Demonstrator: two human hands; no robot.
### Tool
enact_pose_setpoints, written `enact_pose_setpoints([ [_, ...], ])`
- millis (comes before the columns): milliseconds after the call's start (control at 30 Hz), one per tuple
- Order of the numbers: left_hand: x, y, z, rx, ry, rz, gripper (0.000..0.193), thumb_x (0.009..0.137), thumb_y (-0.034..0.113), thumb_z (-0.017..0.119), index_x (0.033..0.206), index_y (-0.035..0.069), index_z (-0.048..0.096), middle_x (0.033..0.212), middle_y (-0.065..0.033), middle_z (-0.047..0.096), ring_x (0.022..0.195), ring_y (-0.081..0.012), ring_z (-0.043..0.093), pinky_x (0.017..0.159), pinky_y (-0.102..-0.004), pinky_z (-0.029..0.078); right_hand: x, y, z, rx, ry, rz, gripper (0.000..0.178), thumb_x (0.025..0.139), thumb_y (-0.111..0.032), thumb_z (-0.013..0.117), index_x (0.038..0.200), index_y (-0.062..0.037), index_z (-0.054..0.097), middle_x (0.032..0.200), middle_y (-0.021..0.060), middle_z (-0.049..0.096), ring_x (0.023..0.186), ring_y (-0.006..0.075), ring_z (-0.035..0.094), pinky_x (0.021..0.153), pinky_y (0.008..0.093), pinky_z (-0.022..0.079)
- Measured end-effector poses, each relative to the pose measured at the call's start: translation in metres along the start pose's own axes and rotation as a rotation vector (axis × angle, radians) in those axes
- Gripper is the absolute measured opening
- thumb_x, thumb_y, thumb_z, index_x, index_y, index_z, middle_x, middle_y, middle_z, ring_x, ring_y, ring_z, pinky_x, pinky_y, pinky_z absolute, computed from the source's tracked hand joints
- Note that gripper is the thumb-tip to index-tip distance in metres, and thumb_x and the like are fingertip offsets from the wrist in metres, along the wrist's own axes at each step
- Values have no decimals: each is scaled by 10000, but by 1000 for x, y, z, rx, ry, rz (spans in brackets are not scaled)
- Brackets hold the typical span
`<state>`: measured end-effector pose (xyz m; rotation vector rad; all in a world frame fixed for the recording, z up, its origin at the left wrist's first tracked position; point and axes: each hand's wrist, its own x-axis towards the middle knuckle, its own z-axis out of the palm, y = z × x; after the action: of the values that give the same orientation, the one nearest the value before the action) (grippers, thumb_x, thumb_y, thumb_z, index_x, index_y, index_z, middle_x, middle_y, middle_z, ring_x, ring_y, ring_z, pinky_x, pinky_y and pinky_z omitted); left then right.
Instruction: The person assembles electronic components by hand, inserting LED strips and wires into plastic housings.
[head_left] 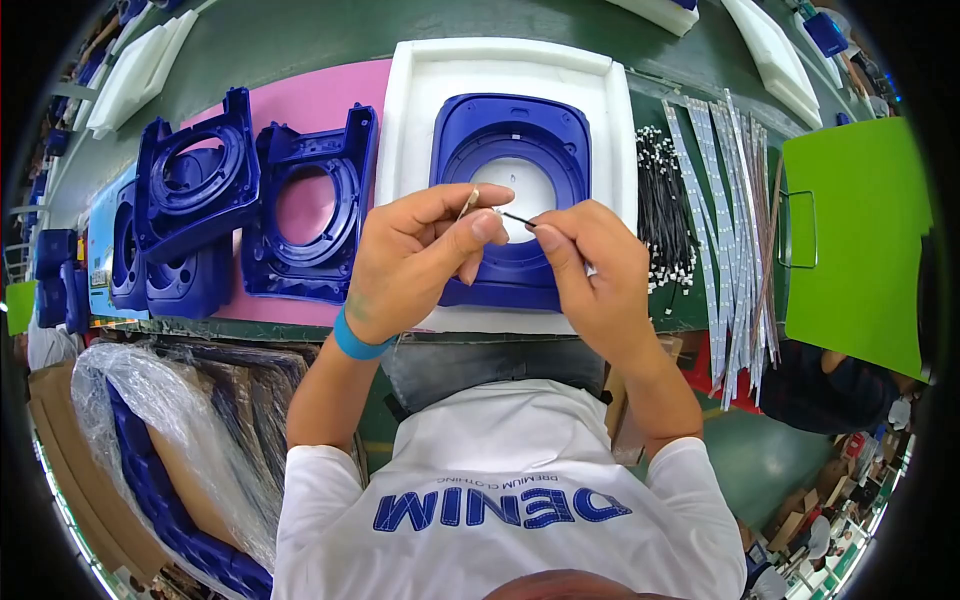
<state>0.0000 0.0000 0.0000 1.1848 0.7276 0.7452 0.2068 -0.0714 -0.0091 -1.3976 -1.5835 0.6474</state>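
Observation:
My left hand (415, 255), with a blue band on its wrist, pinches a small pale strip-like piece (468, 204) between thumb and forefinger; most of it is hidden by the fingers. Close to its right, my right hand (600, 265) grips a thin black cable (520, 220) with thumb and fingertips. The cable's tip reaches the left thumb; whether it is joined to the pale piece I cannot tell. Both hands are over a dark blue plastic housing (460, 130) with a large round opening. This housing lies in a white foam tray (400, 120).
Several blue frames (350, 230) lie at left on a pink sheet (335, 88). Right of the tray are a bundle of black cables (665, 215) and long light strips (705, 180). A green panel (860, 240) stands far right; plastic wrap (200, 430) covers goods at lower left.

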Motion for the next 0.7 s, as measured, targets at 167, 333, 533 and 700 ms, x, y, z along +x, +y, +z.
enact_pose_setpoints([
  [167, 8, -5, -7, -21, 5, -86, 279, 1057, 108, 684, 1290, -42, 719, 903, -46, 730, 674, -60, 565, 612, -215, 474, 3, -1, 18, -180, 136, -246, 133, 896, -34, 788, 1020, -9, 747, 826, 114, 689, 699, 302, 648, 628, 386, 515],
  [333, 6, -11, -8, 200, -3, 76, 311, 1073, 87, 635, 1352, -34, 697, 894, -24, 664, 679, -64, 552, 608, -219, 456, 2, 2, 23, 61, 83, -96, 120, 935, -28, 770, 1045, 13, 742, 789, 91, 716, 626, 178, 648, 567, 313, 496],
  [533, 0, -12, -11, 188, -20, 205, 333, 1067, 21, 591, 1381, -9, 697, 953, -41, 591, 696, -74, 537, 635, -231, 461, 10, -1, 24, 349, 18, 162, 90, 977, -21, 735, 1055, 22, 732, 744, 19, 696, 616, 27, 584, 536, 220, 450],
  [700, 4, -31, -15, 246, 1, 333, 326, 1055, -11, 600, 1360, -9, 712, 989, -61, 603, 783, -85, 578, 661, -229, 477, 18, -3, 30, 336, -12, 136, 66, 979, -4, 719, 1036, 28, 723, 743, 21, 703, 633, 17, 599, 544, 203, 460],
])
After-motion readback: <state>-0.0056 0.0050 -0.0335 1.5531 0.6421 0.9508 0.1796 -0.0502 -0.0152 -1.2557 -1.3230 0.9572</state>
